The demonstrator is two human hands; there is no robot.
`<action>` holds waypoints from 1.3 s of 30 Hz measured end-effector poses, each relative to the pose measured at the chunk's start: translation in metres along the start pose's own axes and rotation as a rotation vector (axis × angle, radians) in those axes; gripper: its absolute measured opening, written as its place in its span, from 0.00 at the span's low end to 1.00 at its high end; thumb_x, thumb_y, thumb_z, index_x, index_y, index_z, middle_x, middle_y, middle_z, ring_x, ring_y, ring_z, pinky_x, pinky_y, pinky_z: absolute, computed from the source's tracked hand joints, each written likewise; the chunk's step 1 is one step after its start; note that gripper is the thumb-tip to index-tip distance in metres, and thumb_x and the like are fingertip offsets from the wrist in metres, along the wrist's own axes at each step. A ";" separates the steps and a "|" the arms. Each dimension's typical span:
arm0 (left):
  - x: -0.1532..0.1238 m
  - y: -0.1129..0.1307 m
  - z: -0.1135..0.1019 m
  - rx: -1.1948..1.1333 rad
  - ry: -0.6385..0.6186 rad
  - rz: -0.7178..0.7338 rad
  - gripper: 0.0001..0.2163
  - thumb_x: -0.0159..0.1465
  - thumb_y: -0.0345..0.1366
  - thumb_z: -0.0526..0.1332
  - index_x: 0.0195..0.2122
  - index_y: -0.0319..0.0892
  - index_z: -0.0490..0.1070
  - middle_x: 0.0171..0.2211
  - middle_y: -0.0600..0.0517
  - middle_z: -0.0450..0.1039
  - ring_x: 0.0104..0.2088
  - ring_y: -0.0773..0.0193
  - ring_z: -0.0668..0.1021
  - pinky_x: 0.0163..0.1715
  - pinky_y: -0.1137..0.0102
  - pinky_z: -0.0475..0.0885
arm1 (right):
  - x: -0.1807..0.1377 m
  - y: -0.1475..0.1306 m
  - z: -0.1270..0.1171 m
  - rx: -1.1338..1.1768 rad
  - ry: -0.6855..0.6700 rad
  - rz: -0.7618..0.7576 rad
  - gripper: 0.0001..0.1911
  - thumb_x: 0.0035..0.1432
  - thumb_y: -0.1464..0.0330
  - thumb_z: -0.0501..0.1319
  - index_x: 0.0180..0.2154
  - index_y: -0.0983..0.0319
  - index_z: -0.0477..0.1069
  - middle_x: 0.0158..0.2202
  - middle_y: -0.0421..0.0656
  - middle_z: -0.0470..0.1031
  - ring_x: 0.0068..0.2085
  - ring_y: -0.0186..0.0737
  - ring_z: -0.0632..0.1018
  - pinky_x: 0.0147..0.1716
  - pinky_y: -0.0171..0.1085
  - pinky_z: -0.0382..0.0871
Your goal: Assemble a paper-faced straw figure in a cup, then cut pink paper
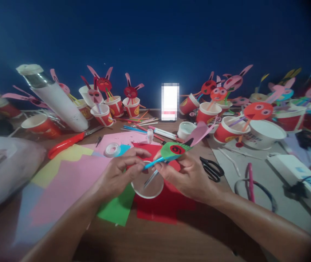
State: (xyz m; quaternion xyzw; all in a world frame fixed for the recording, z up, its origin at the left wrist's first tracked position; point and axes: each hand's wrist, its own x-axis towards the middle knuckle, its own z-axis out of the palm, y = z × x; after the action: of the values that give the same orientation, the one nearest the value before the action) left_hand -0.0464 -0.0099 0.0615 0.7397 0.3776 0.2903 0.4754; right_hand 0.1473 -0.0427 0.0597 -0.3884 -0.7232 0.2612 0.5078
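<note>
A green paper face [172, 150] with a red eye and a long pink ear is joined to a blue stick [154, 162]. My left hand [119, 173] pinches the stick's free end between thumb and fingers. Close to the face, my right hand [189, 174] is closed on the same stick. Just below the fingers stands a paper cup [136, 193], seen from above, with a pale stick [150, 179] leaning in it. Under the cup lie red paper [157, 214] and green paper [117, 209].
Black scissors [212, 169] lie right of my right hand. A red-handled cutter [65, 145], pink paper [65, 185] and a tape roll [112, 149] are on the left. Decorated cups [208, 112] line the back. A power strip [300, 178] is at right; a bright phone [170, 102] stands behind.
</note>
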 end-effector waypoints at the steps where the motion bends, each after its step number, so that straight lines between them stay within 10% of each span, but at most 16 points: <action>1: 0.001 0.000 0.000 0.003 -0.002 -0.001 0.13 0.61 0.42 0.57 0.27 0.42 0.77 0.43 0.45 0.73 0.51 0.50 0.70 0.49 0.62 0.65 | 0.000 0.000 0.000 0.003 0.004 -0.001 0.06 0.56 0.75 0.57 0.28 0.61 0.69 0.26 0.37 0.74 0.29 0.33 0.73 0.34 0.33 0.68; 10: 0.003 -0.011 0.000 -0.060 -0.023 -0.059 0.11 0.59 0.40 0.60 0.22 0.40 0.72 0.41 0.46 0.72 0.42 0.56 0.74 0.43 0.65 0.67 | 0.000 -0.001 -0.001 -0.087 -0.033 -0.005 0.06 0.54 0.75 0.58 0.26 0.61 0.69 0.24 0.36 0.71 0.26 0.32 0.71 0.28 0.32 0.66; 20: 0.001 -0.010 0.015 0.392 0.220 0.174 0.06 0.58 0.31 0.59 0.25 0.42 0.71 0.40 0.46 0.71 0.45 0.57 0.72 0.45 0.63 0.65 | -0.001 0.003 0.001 -0.285 -0.023 0.139 0.06 0.56 0.69 0.58 0.29 0.62 0.72 0.24 0.40 0.74 0.28 0.38 0.73 0.32 0.37 0.66; 39: -0.001 -0.011 0.014 0.457 0.106 0.365 0.07 0.60 0.27 0.57 0.29 0.41 0.74 0.38 0.48 0.71 0.40 0.61 0.72 0.41 0.65 0.66 | 0.002 0.005 0.005 -0.223 -0.136 0.105 0.02 0.53 0.73 0.60 0.29 0.61 0.71 0.28 0.38 0.76 0.32 0.37 0.76 0.37 0.34 0.65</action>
State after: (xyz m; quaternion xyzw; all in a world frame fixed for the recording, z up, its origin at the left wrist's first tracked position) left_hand -0.0392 -0.0146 0.0464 0.8671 0.3179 0.3167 0.2164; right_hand 0.1440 -0.0379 0.0553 -0.4611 -0.7592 0.2309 0.3971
